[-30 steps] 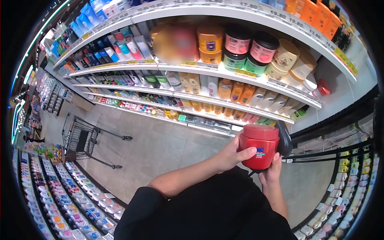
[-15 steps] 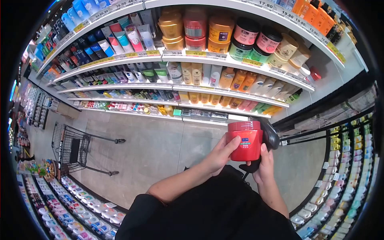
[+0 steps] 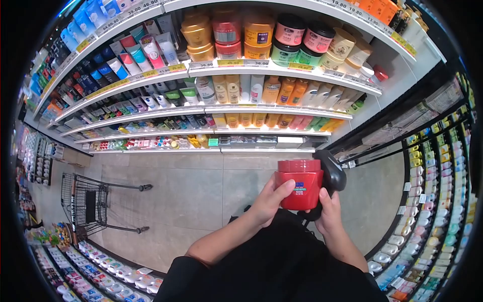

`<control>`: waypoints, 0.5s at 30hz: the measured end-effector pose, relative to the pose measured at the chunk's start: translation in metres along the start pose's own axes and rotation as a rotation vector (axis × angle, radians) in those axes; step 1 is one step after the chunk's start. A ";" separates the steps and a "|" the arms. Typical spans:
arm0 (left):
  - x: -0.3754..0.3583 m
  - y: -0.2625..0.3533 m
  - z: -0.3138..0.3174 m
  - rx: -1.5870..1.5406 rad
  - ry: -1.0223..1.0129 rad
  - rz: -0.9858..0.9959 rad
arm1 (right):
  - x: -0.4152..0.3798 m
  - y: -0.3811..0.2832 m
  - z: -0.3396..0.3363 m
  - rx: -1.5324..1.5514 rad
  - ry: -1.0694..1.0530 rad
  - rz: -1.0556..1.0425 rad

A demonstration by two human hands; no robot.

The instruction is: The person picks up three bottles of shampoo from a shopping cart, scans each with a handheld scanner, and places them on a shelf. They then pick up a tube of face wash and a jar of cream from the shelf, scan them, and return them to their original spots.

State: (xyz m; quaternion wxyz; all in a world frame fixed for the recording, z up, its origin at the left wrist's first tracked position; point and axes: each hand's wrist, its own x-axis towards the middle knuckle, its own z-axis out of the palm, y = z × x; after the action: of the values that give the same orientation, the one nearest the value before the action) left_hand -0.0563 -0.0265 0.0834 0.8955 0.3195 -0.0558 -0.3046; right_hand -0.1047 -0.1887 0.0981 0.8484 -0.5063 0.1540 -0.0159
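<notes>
A red jar (image 3: 302,190) with a label on its front is held upright before my body. My left hand (image 3: 270,200) grips its left side, the thumb lying on the front near the label. On the lower right side my right hand (image 3: 328,212) holds the jar, its thumb pointing up and its other fingers mostly hidden. A black rounded object (image 3: 333,171) sits just behind the jar on the right, close to my right hand; how it is supported cannot be made out.
Store shelves (image 3: 211,111) with tubes, bottles and stacked jars (image 3: 259,35) stretch across the front. A black shopping cart (image 3: 90,205) stands on the floor (image 3: 191,194) at the left. More product racks (image 3: 427,216) curve along the right and lower left.
The view has shifted a little, so the shelves appear further left. The red jar sits slightly lower and more to the left in view, still held by both hands.
</notes>
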 end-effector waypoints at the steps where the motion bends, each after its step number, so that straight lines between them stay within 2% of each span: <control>1: -0.002 -0.001 0.000 -0.006 0.016 -0.010 | -0.003 0.001 -0.001 -0.004 0.008 0.005; 7: -0.003 -0.018 -0.012 0.020 -0.003 -0.053 | -0.011 0.007 -0.018 -0.031 0.038 0.056; 9: -0.003 -0.026 -0.019 0.001 -0.012 -0.142 | -0.009 0.012 -0.028 -0.078 0.003 0.065; 15: -0.005 -0.028 -0.020 0.053 0.002 -0.123 | -0.010 0.014 -0.030 -0.101 0.035 0.054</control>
State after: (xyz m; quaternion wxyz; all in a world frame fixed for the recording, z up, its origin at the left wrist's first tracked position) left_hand -0.0689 -0.0296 0.0513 0.8663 0.3462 -0.0432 -0.3574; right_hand -0.1249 -0.2055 0.0750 0.8189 -0.5440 0.1830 0.0058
